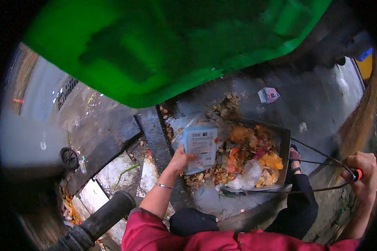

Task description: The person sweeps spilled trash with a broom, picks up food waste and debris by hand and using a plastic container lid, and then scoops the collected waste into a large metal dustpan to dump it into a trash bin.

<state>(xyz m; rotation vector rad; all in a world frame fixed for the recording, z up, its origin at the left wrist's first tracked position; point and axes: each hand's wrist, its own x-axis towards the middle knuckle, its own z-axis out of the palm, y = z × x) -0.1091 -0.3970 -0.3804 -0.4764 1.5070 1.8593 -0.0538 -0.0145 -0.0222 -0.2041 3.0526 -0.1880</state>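
Note:
My left hand [179, 160] grips a flat, light-blue rectangular pack [204, 147] printed with writing, held over the left side of a metal dustpan [285, 147]. Clear plastic film [191, 122] shows beside and behind the pack. Food scraps, orange peel-like pieces [271, 160] and a crumpled clear plastic bag [251, 173] fill the dustpan, and loose scraps [194, 181] lie along its open left side. Taut dark cords or wires [317, 150] run from the dustpan to a red-ended handle [359, 174], around which my right hand [361, 169] is closed.
A large green plastic bin [138, 72] looms overhead. A straw broom [358, 125] stands at right. More scraps [229, 105] and a pink-and-white carton [269, 95] lie on the wet pavement [304, 84]. At lower left are a black pipe [103, 216] and dirty white panels [92, 194].

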